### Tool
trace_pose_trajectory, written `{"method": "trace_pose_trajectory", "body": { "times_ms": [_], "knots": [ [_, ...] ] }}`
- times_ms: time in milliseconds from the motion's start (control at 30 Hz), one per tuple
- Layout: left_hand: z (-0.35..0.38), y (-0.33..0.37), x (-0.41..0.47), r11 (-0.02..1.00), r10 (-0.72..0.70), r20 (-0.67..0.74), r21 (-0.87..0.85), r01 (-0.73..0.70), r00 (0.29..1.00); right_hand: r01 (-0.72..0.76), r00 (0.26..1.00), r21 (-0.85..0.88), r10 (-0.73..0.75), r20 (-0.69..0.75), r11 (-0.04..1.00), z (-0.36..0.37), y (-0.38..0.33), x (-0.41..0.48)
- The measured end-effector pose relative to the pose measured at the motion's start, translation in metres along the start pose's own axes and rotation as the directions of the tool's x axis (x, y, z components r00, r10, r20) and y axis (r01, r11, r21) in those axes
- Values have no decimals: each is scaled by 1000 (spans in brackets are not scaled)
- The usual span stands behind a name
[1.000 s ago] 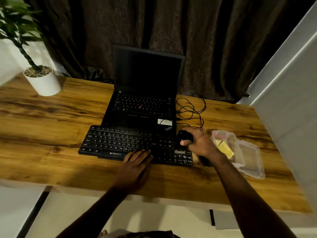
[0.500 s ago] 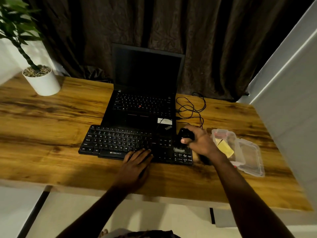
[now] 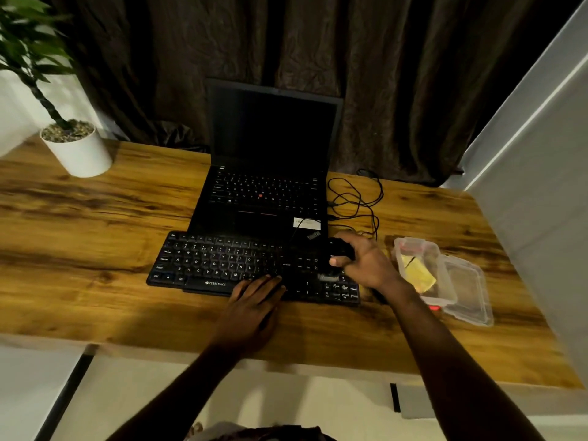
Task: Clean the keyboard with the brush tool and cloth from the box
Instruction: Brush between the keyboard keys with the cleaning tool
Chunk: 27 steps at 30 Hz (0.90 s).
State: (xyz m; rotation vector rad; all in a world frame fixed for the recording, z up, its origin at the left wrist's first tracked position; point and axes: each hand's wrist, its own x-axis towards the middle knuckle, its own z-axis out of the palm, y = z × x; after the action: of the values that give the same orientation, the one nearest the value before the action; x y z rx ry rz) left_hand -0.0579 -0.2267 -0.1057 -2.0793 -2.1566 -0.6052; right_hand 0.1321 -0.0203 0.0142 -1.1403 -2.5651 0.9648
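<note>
L hand (image 3: 254, 302): flat, fingers straight, tips resting on near edge of keyboard (image 3: 222, 262), palm on the surface (image 3: 95, 281); holds nothing.

R hand (image 3: 369, 265), right of L hand and slightly farther out: fingers curled round a black brush tool (image 3: 339, 249), thumb across it. Tool's lower end meets the keys at keyboard's right section, by the number pad. Bristles are dark on dark keys and hard to make out.

Writing: "ZEBRONICS" in white on keyboard's front lip, just left of L hand fingertips. Key legends white, letter rows readable.

Just right of R hand: clear plastic box (image 3: 416, 246), open, yellow cloth (image 3: 416, 273) inside. Its lid (image 3: 467, 291) lies flat beside it, on the side away from the hand. Small red part at box's near edge, can't identify.

Beyond both hands: black laptop (image 3: 273, 138), open, screen dark, base right behind keyboard's far edge. White sticker (image 3: 306, 223) on palm rest, text illegible; slanted logo next to it too small to read.

Beyond R hand: loose black cable (image 3: 356, 198) coiled on surface.

Far left of L hand: white pot (image 3: 79, 157) w/ green plant, leaves cut off by frame edge.

Dark curtain (image 3: 413, 90) behind all.
</note>
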Motion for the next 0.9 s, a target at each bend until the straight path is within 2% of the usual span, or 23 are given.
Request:
{"method": "trace_pose_trajectory", "body": {
  "times_ms": [300,533,767,900],
  "knots": [
    [4,-2,-1,1000,12,-13,-7,-12,1000,-55,998,-95,56,9,994,-22,24,-11],
    [2,-4,-1,1000,17,-17,-13,-18,1000,-24,1000,53,25,-12,998,4,14,-6],
    [6,-7,-1,999,42,-47,-18,-43,998,-93,995,-70,90,-46,993,-26,37,-19],
    [6,-6,-1,999,34,-49,-25,-35,998,-32,998,-59,29,-53,998,-12,23,-10]
  ]
}}
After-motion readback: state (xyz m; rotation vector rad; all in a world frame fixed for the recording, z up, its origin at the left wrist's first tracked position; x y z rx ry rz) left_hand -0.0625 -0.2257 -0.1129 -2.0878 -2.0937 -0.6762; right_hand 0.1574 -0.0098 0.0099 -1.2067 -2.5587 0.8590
